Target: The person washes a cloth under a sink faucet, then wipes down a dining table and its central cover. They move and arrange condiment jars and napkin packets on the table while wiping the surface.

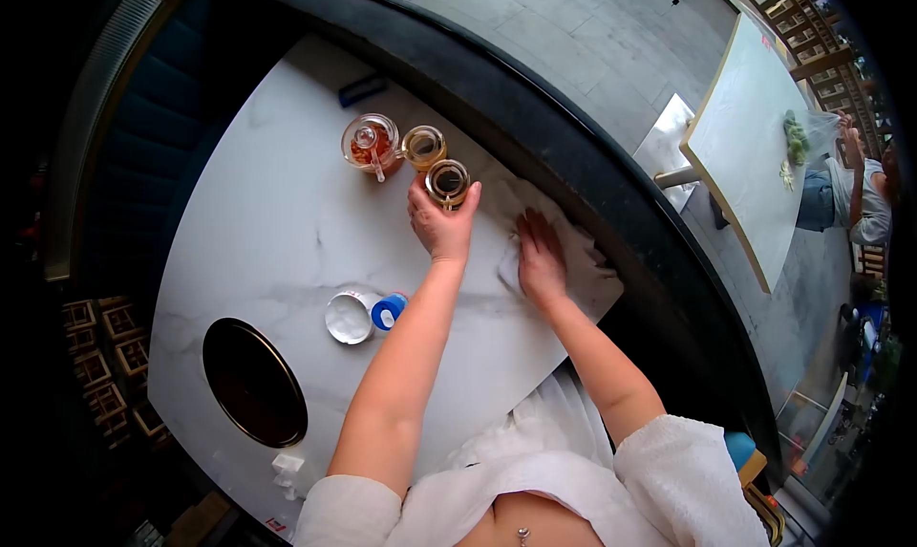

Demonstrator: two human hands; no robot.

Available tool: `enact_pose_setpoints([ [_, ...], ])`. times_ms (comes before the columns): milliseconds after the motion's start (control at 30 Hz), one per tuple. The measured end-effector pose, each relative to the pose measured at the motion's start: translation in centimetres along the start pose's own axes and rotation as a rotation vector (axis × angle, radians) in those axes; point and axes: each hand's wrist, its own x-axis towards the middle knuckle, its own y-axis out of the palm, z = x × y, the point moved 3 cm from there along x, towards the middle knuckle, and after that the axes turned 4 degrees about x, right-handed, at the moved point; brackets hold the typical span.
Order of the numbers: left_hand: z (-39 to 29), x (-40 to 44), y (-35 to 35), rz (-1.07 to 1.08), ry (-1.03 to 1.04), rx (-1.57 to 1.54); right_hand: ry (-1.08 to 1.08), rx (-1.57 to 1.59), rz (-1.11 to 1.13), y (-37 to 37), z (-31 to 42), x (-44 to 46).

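Observation:
My left hand (pixel 441 220) is wrapped round a small glass bottle of dark liquid (pixel 447 180) on the marble table. Touching or nearly touching it is a second glass bottle (pixel 423 147), and left of that stands a glass jar of red condiment (pixel 370 144) with a spoon. My right hand (pixel 542 258) lies flat on a pale crumpled cloth (pixel 576 251) near the table's right edge, its fingers stretched out.
A white round dish (pixel 349 319) and a blue-lidded container (pixel 389 311) stand mid-table. A black round inset (pixel 255 383) is lower left, a dark blue object (pixel 363 90) at the far edge. Beyond a dark ledge, a person (pixel 855 189) sits at another table (pixel 740 155) with greens.

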Motion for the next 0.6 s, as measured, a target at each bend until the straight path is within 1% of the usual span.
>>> enact_pose_setpoints([
  [33, 0.3, 0.2, 0.1, 0.009, -0.022, -0.022, -0.031, -0.029, -0.011, -1.4, 0.1, -2.3],
  [100, 1.1, 0.3, -0.2, -0.007, -0.022, -0.035, -0.050, -0.057, 0.040, -3.1, 0.3, -5.3],
  [167, 1.9, 0.8, -0.8, 0.072, 0.015, -0.041, -0.036, -0.061, 0.063, -3.3, 0.9, -5.6],
  [200, 2.1, 0.9, -1.5, 0.067, 0.014, -0.039, -0.023, -0.070, 0.080, -3.3, 1.0, -5.4],
  [267, 2.4, 0.8, -3.2, 0.178, 0.009, -0.039, -0.064, -0.038, 0.076, -2.2, 1.3, -3.3],
  [367, 4.6, 1.3, -6.9, 0.211, 0.017, -0.015, -0.108, 0.015, 0.062, 0.3, 3.0, 1.5],
  [400, 5.0, 1.7, -8.5, 0.245, 0.050, -0.005, -0.115, 0.025, 0.043, 1.2, 3.7, 3.4],
  [433, 6.3, 1.9, -9.6, 0.223, 0.034, 0.018, -0.119, 0.036, 0.044, 2.4, 4.3, 5.4],
  [467, 7.2, 2.3, -10.7, 0.203, 0.010, -0.024, -0.102, 0.033, 0.013, 3.5, 4.8, 7.2],
  [533, 8.6, 2.6, -12.4, 0.166, -0.069, -0.076, -0.087, 0.034, -0.013, 4.4, 5.4, 7.7],
  [567, 8.9, 2.1, -13.1, 0.163, -0.072, -0.071, -0.100, 0.025, -0.009, 4.4, 5.5, 7.4],
  [600, 8.9, 1.4, -14.1, 0.120, -0.077, 0.212, -0.117, 0.013, -0.009, 4.3, 5.5, 7.4],
])
